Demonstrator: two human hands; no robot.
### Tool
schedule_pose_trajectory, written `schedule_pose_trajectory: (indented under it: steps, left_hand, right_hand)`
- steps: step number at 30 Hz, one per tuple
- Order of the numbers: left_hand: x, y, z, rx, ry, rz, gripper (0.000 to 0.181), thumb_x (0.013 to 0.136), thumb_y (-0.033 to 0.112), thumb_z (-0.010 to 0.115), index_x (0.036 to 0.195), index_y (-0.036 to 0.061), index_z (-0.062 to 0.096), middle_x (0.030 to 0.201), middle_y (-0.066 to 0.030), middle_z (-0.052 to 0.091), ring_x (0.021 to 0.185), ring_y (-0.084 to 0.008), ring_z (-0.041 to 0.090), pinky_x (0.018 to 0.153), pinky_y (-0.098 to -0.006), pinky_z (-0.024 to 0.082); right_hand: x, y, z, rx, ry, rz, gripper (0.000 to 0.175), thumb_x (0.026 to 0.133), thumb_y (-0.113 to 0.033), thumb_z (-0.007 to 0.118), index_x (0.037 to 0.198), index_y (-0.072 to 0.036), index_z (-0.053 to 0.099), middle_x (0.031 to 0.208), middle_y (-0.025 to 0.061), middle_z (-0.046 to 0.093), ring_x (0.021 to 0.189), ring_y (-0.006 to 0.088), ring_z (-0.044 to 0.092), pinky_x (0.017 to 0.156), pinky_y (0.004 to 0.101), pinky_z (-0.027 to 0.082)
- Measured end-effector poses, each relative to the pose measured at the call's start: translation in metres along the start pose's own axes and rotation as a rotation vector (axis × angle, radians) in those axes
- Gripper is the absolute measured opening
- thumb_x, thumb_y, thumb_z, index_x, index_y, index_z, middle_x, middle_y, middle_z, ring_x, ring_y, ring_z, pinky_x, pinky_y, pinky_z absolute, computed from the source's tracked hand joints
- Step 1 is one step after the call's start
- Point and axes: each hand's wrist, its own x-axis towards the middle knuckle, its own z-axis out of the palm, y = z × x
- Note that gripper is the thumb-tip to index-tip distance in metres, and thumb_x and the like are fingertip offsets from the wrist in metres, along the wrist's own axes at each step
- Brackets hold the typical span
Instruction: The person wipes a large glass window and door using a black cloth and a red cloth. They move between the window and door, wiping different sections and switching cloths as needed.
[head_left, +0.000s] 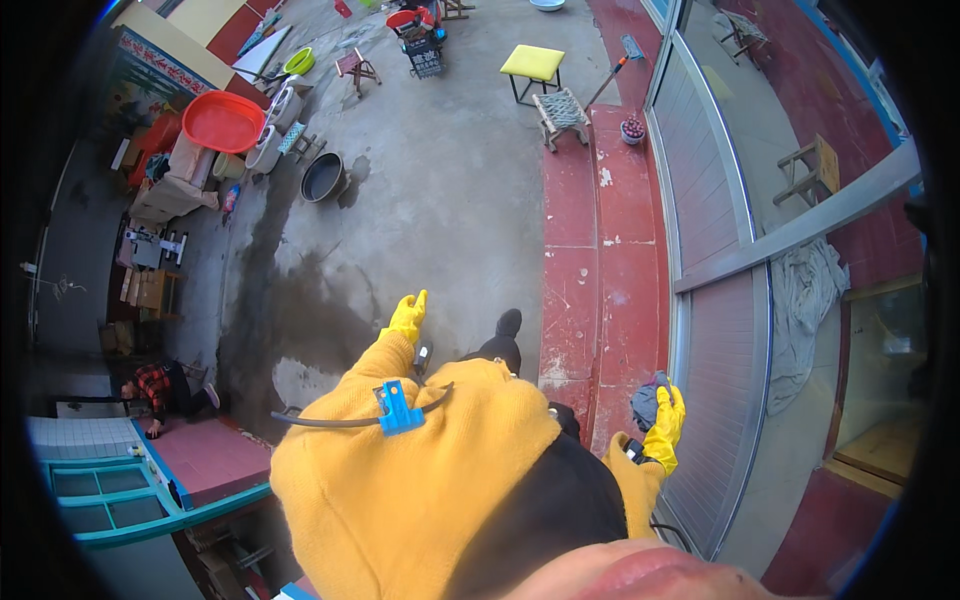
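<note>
My left hand (407, 316), in a yellow rubber glove, is held out over the grey concrete floor, with nothing seen in it and at least one finger stretched out. A grey cloth (646, 403) is gripped in my right hand (665, 426), gloved the same way, beside the metal-framed glass door (720, 352). Below that hand run the red painted steps (568, 300). Part of the cloth lies hidden behind the fingers. My feet show between the two hands, one in a dark shoe (508, 322).
A dark round basin (322, 178) stands on the wet floor ahead. A woven folding stool (562, 112), a yellow-topped stool (533, 63) and a mop (619, 64) are near the steps. A red tub (223, 121) sits at left. Another person (161, 390) bends down at lower left.
</note>
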Motion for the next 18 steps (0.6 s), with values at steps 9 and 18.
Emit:
schedule_pose_trajectory:
  steps: [9,18]
  left_hand:
    - [0.283,-0.105,-0.111,-0.299,0.181,-0.412,0.072,0.105,0.066,0.044,0.135,0.0042,0.066,0.124,-0.0194,0.072,0.113,-0.0327,0.069,0.097,-0.0468,0.053]
    - [0.565,0.192,-0.153,-0.592,-0.175,-0.027,0.066,0.108,0.058,0.047,0.149,0.0065,0.054,0.146,-0.0167,0.062,0.125,-0.0367,0.064,0.106,-0.0492,0.049]
  right_hand:
    - [0.138,-0.029,0.214,-0.117,0.243,-0.116,0.047,0.103,-0.034,0.069,0.135,0.001,0.066,0.121,0.0131,0.072,0.106,0.0246,0.069,0.096,0.0365,0.054]
    - [0.263,-0.228,0.564,0.002,-0.317,-0.114,0.040,0.109,-0.041,0.059,0.103,-0.004,0.073,0.082,0.0000,0.070,0.063,0.0116,0.064,0.056,0.0260,0.053]
